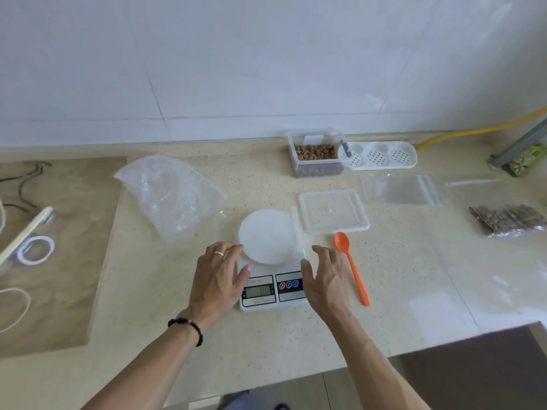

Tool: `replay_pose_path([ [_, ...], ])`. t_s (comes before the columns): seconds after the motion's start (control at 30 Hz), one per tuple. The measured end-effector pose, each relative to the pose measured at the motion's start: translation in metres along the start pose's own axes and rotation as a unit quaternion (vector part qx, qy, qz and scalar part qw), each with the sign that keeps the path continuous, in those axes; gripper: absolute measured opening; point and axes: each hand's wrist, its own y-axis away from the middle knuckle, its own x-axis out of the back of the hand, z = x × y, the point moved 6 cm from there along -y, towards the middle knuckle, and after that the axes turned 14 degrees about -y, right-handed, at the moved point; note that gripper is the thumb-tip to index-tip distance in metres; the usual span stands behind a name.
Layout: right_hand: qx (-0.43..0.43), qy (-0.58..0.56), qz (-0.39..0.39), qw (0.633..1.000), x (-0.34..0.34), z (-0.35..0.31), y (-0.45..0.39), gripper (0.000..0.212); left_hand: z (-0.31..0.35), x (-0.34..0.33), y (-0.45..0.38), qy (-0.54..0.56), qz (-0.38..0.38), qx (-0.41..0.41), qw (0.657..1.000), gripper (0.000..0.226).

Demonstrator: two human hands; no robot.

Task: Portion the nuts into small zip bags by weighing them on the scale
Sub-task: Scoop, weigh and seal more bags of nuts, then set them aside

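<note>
We keep our left hand (219, 276) and right hand (327, 281) open against the two sides of the white digital scale (273, 287) near the counter's front edge, holding nothing, probably to square it, while the brown nuts (315, 151) wait in the clear plastic box (318, 170) at the back edge.

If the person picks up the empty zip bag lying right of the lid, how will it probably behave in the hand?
The empty zip bag looks like thin clear film lying flat on the counter, so it would probably flop and sag when lifted. It likely weighs almost nothing and may slide easily on the smooth surface. Being so flat, pinching an edge could prove fiddly.
</note>
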Motion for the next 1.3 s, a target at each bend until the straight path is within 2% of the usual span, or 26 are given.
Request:
replay_pose_path([
  [0.1,0.024,0.027,-0.018,0.999,-0.003,0.007,0.023,0.037,0.006,-0.011,0.031,-0.010,-0.015,-0.019,1.000,0.055],
  [0.33,0.021,0.126,-0.121,0.984,-0.011,0.032,0.059,0.051,0.004,-0.044,0.054,-0.039,-0.115,-0.022,0.992,0.097],
  [0.67,0.031,0.193,-0.174,0.965,-0.024,0.029,0.060,0.058,0.000,-0.054,0.059,-0.015,-0.147,0.011,0.989,0.101],
  [1.3,0.009,0.185,-0.152,0.971,-0.028,0.032,0.061,0.055,0.001,-0.055,0.059,0.005,-0.141,0.028,0.990,0.103],
])
